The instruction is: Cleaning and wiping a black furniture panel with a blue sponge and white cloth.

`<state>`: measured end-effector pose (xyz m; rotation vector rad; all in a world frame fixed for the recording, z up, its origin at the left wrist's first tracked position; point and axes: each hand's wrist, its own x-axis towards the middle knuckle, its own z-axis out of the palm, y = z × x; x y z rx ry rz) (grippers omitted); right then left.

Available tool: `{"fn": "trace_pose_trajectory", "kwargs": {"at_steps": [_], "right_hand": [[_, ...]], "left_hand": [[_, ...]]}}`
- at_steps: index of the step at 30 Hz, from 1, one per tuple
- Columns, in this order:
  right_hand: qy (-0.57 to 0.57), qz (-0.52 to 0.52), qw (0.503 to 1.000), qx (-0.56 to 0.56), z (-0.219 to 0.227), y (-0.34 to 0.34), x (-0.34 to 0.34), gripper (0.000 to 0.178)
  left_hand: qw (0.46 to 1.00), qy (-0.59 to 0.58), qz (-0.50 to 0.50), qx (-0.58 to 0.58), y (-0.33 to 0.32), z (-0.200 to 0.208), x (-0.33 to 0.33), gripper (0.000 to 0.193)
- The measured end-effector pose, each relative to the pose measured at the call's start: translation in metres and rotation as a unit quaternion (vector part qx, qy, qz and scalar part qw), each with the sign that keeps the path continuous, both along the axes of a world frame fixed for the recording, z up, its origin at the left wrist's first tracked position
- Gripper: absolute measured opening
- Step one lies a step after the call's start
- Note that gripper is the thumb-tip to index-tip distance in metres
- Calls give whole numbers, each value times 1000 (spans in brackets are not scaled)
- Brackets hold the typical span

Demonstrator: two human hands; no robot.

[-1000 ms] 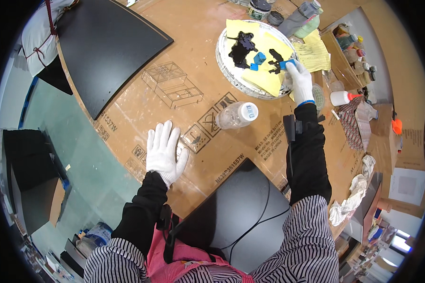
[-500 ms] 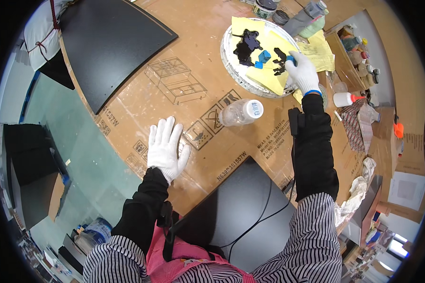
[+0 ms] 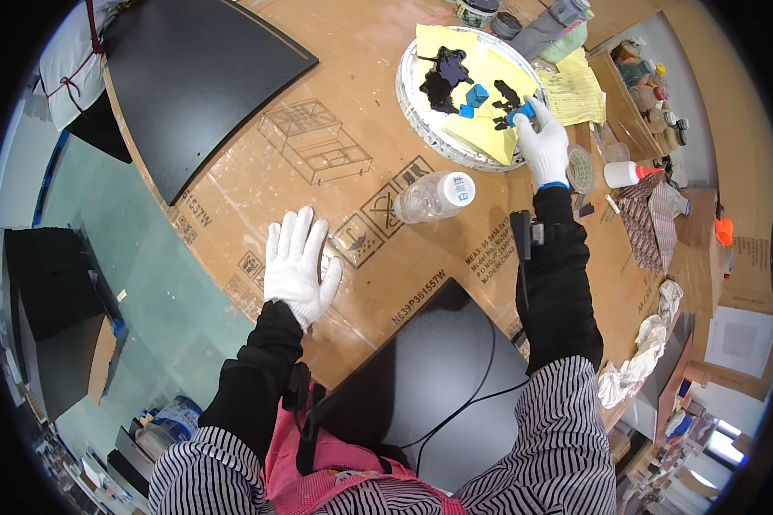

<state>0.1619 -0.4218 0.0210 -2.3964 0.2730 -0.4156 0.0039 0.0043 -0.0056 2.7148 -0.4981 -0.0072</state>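
Note:
My left hand [image 3: 295,263], in a white glove, lies flat with fingers spread on the brown cardboard sheet [image 3: 352,103]. My right hand [image 3: 543,146], also gloved, reaches to the round white tray [image 3: 409,110] and pinches a small blue piece [image 3: 520,112] at its near right edge. Yellow paper [image 3: 489,77] with black paint blots [image 3: 445,75] lines the tray. Two more blue pieces [image 3: 473,97] sit in its middle. A clear plastic bottle [image 3: 435,196] with a white cap lies on its side between my hands.
A large curved black panel [image 3: 197,69] lies at the far left and another black panel [image 3: 429,378] sits near my body. Jars, a small white bottle [image 3: 623,173], rags [image 3: 644,360] and a yellow sheet [image 3: 575,86] crowd the right side.
My right hand has shifted slightly along the tray's right edge with the blue piece. The left hand stays flat on the cardboard.

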Motion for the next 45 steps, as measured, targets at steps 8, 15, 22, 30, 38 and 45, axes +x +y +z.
{"fn": "trace_pose_trajectory", "kwargs": {"at_steps": [8,15,22,30,38,45], "right_hand": [[-19,-26,994,109,6,-14,-23,28],[99,3,598,795,50,69,-154,48],[108,-21,608,786,80,131,-287,56],[73,-49,892,443,15,97,-277,41],[153,90,950,256,3,94,-212,60],[246,160,917,271,33,82,-212,70]], "left_hand": [[999,-30,-8,-9,-3,-7,-4,64],[991,-116,-19,-65,18,-19,-3,54],[738,410,-112,-524,78,78,-144,30],[590,777,92,-199,124,14,-291,40],[697,563,30,-444,50,-35,-297,52],[568,759,-65,-312,73,47,-268,53]]}}
